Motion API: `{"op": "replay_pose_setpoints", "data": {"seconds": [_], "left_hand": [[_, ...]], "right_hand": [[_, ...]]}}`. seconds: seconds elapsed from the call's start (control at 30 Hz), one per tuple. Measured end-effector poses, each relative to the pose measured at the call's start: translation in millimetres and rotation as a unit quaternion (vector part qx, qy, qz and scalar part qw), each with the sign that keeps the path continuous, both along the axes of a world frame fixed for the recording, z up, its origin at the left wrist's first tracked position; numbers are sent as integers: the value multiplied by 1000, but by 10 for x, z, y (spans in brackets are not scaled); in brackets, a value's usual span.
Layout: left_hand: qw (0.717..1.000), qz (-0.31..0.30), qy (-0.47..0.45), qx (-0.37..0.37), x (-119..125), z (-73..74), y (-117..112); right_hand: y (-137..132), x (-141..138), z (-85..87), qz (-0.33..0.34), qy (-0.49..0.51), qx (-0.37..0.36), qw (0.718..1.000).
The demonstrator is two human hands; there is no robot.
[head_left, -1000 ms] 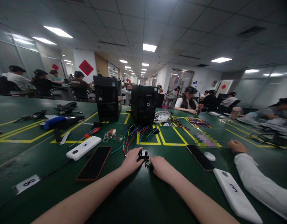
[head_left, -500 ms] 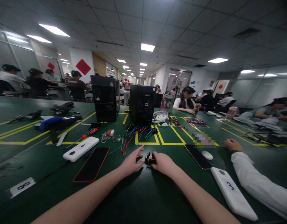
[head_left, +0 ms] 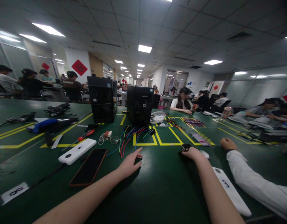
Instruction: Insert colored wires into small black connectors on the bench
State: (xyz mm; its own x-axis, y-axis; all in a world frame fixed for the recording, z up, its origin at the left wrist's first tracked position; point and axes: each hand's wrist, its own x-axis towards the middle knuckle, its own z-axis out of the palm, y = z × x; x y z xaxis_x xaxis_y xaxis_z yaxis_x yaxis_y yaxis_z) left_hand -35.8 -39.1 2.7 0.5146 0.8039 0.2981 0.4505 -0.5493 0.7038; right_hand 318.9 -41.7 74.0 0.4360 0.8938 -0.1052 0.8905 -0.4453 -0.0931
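My left hand hovers low over the green table, fingers apart and nothing visible in them. Beyond its fingertips lies a bundle of red, blue, yellow and green wires. My right hand is off to the right, above a black phone that it partly covers. Its fingers close on a small black object with a shiny bit; its exact kind cannot be made out. Left of my left hand rests a phone with a brown edge.
Two black computer towers stand at the back. White numbered power banks lie on both sides. A red screwdriver, glasses, a white basket and a white mouse are around. A neighbour's white sleeve rests at right.
My right hand has moved right, from beside my left hand to over the black phone, and the small black object is gone from between my hands. My left hand has stayed nearly still.
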Motion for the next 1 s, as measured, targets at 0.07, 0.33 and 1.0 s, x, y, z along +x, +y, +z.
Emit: {"op": "replay_pose_setpoints", "data": {"seconds": [0.07,0.33,1.0], "left_hand": [[1000,2,2,-1,1,2,-3],[1000,3,7,9,4,33,-18],[999,3,32,13,5,96,-50]], "right_hand": [[-10,58,63,-32,1,30,999],[-152,23,198,49,-11,81,995],[-141,-11,92,73,12,22,997]]}}
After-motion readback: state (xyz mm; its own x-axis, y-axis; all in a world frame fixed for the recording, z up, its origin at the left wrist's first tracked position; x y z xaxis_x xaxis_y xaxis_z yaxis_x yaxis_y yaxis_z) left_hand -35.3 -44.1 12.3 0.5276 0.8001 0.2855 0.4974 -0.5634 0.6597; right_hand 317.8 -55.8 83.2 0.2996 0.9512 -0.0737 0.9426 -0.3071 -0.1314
